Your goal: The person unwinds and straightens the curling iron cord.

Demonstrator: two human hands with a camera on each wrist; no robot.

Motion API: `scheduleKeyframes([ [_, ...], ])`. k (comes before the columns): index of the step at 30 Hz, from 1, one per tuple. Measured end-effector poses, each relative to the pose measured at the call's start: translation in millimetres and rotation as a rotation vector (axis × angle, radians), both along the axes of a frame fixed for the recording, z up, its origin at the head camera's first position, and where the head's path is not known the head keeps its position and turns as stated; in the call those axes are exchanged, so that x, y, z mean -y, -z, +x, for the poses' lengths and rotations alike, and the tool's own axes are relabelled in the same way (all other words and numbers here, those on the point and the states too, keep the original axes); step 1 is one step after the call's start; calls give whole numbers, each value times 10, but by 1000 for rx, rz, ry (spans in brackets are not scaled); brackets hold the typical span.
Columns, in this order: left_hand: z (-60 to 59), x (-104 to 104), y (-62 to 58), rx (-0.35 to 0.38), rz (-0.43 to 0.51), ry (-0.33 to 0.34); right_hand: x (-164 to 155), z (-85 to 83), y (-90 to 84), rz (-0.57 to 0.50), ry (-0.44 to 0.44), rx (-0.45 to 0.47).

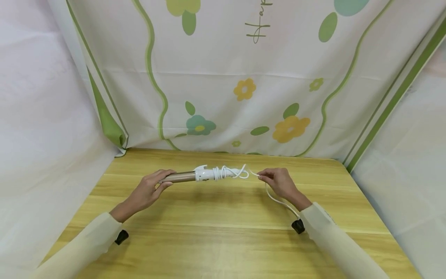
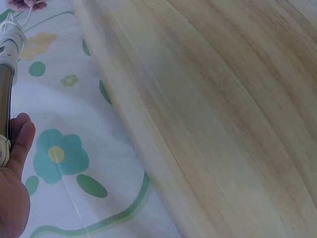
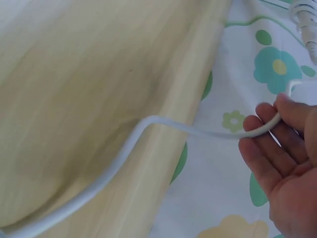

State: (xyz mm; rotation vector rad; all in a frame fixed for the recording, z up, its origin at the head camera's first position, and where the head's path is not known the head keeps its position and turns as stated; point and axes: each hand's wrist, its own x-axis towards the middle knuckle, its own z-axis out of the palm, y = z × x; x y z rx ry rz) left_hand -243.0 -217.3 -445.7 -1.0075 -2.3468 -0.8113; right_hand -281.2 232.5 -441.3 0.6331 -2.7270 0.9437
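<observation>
A curling iron with a white handle and a brownish metal barrel is held level above the table. My left hand grips it by the barrel end, thumb on the near side. White cord is wound in several loops around the handle, with a loose loop at its end. To the right, my right hand pinches the cord between thumb and fingers. From there the cord hangs down toward the right sleeve; in the right wrist view a long stretch of cord runs across the fingers.
The wooden table lies under both hands. Behind it hangs a white cloth printed with flowers, and more pale cloth closes off the left and right sides. A black piece sits under the left wrist, another under the right.
</observation>
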Motion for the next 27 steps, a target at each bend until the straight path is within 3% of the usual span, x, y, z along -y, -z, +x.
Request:
scheduleKeyframes([
  [8, -32, 13, 8, 13, -6, -4, 33, 19, -187, -130, 117, -66],
  [12, -53, 33, 18, 9, -9, -21, 1, 78, -321, -198, 122, -65],
  [16, -81, 51, 29, 2, -9, -45, -34, 152, -436, -171, 111, -46],
  [21, -101, 60, 32, -1, 9, -84, -40, 229, -515, -109, 17, -25],
  [27, -104, 61, 19, 5, 19, -117, -1, 324, -555, -47, -206, 22],
])
